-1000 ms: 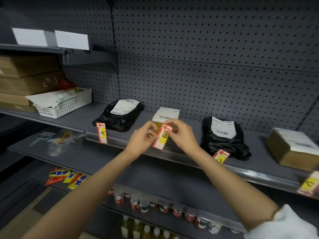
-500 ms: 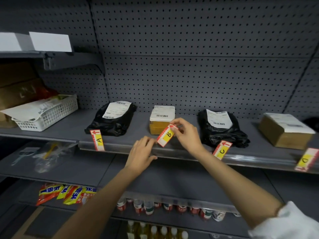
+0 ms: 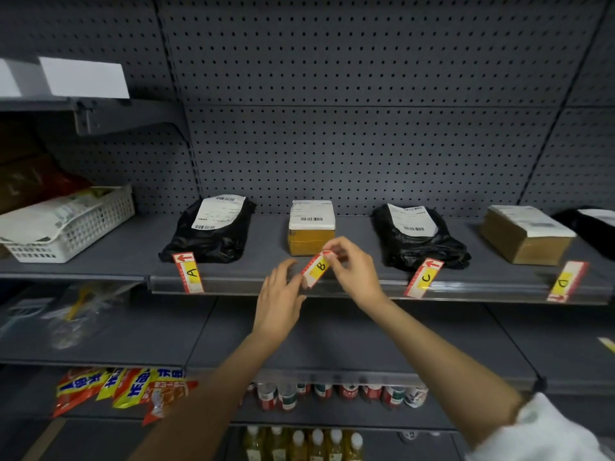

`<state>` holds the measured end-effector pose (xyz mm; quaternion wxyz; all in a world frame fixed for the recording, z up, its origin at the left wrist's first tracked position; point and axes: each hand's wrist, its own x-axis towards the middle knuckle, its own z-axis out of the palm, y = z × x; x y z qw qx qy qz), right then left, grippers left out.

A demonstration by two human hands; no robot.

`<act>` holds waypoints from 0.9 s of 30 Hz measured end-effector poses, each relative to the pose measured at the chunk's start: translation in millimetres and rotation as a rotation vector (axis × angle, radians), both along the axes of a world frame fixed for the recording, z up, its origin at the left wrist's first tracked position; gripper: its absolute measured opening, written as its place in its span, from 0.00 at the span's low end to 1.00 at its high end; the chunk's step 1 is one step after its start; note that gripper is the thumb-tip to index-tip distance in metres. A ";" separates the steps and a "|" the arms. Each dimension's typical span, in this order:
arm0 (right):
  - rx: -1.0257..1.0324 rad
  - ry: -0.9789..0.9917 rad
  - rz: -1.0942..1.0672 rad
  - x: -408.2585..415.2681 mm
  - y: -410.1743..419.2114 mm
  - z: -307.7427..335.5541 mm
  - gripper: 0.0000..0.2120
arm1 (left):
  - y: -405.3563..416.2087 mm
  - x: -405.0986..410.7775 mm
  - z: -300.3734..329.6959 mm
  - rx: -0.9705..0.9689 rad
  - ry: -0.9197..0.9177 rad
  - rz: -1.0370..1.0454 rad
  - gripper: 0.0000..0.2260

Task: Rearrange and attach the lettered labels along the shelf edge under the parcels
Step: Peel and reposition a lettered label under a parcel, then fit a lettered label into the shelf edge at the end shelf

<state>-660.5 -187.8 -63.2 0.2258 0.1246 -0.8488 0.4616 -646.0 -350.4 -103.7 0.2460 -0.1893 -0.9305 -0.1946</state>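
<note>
My right hand [image 3: 352, 269] pinches the top end of the red, white and yellow label B [image 3: 316, 268], holding it tilted against the shelf edge [image 3: 253, 283] below the small brown box [image 3: 311, 227]. My left hand [image 3: 281, 294] touches the label's lower end with its fingertips. Label A [image 3: 189, 271] hangs on the edge under the left black parcel [image 3: 209, 232]. Label C [image 3: 423, 277] leans under the right black parcel [image 3: 417, 237]. Label D [image 3: 565, 280] sits upside down under the brown carton [image 3: 525, 232].
A white basket [image 3: 73, 227] with papers stands at the shelf's left. Another black parcel [image 3: 595, 224] shows at the far right. Lower shelves hold a clear bag [image 3: 76, 311], snack packets [image 3: 123, 389], cans [image 3: 336, 392] and bottles [image 3: 299, 444]. A perforated back panel rises behind.
Label B went from held clear in both hands to tilted against the shelf edge under the small box. My left hand let go, dropped, then returned to its lower end.
</note>
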 end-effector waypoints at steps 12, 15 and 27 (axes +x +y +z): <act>0.075 0.057 -0.082 18.5 11.7 -7.4 0.15 | 7.5 11.2 15.2 0.090 0.089 -0.075 0.11; 0.084 0.100 -0.105 26.7 27.8 -6.6 0.15 | 27.0 17.8 17.7 0.084 0.110 -0.133 0.10; 0.143 0.100 -0.280 112.7 171.1 -13.8 0.13 | 178.3 67.0 17.6 0.063 0.122 -0.353 0.09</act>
